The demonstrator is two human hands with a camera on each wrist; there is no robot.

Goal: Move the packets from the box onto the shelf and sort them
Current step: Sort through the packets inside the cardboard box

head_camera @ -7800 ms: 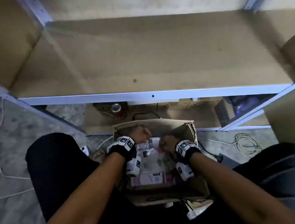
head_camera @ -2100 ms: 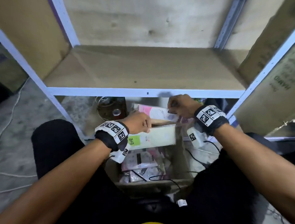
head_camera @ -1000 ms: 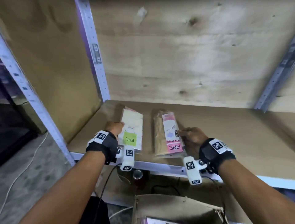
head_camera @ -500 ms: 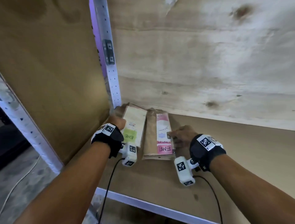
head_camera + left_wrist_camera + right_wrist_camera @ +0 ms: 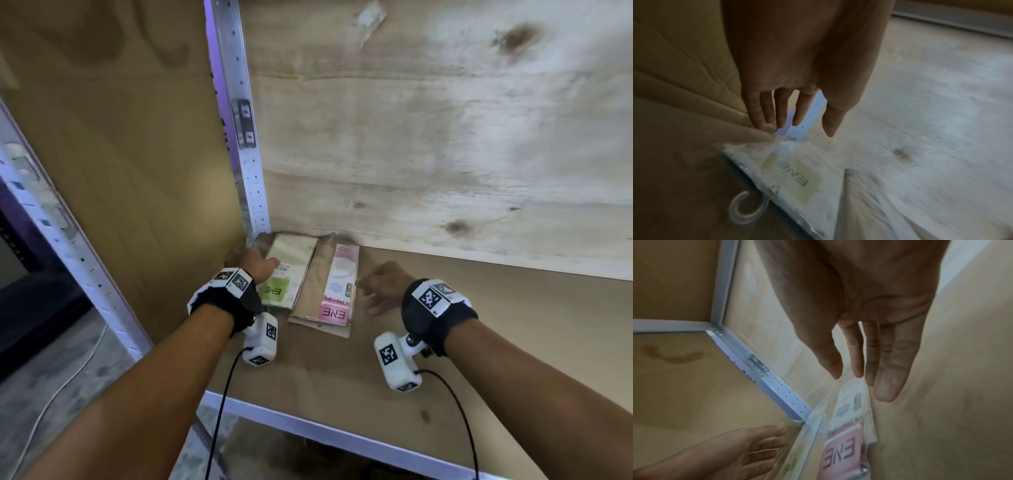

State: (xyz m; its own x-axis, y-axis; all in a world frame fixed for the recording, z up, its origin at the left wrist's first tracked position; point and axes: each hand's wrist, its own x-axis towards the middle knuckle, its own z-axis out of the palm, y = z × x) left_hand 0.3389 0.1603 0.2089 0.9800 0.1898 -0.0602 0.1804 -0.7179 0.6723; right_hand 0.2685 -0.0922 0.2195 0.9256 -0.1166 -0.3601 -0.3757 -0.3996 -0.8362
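Head view: two flat packets are lying side by side in the back left corner of the shelf (image 5: 445,342), the green-label packet (image 5: 289,274) nearest the corner post (image 5: 239,137) and the pink-label packet (image 5: 334,291) touching its right edge.
Left hand (image 5: 258,267): it is lying open with straight fingers (image 5: 781,112) beside the green-label packet's left edge, gripping nothing.
Right hand (image 5: 380,286): it is hovering open just beside the pink-label packet's right edge, fingers (image 5: 890,369) straight and holding nothing.
Handling: the packets are looking thin, light and bendy in glossy plastic wrap, so they are likely sliding easily on the board; pinching a long edge or pressing flat on the label is probably the surest hold.
Hook: a clear plastic hook (image 5: 748,209) is showing at the near end of the green-label packet.
Box: it is not showing in any view now, so its contents cannot be told.
Shelf contents: only these two packets are showing.
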